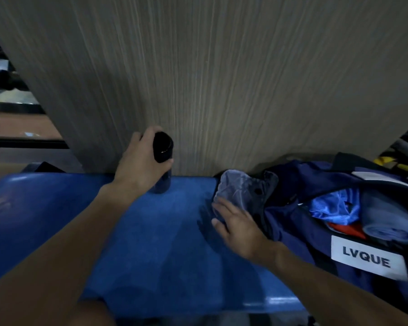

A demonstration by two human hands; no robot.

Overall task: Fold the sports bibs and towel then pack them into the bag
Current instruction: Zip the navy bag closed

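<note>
Our left hand curls round a dark bottle at 11 o'clock, likely clearing the blue bench. Our right hand, fingers spread flat, presses grey mesh fabric. At 3 o'clock, the open navy bag already holds a blue bib, a red bib and the rolled towel.

Blue bench: bottle, grey cloth, bag

L forearm, R forearm, both bare; L hand, R hand, bare too
</note>
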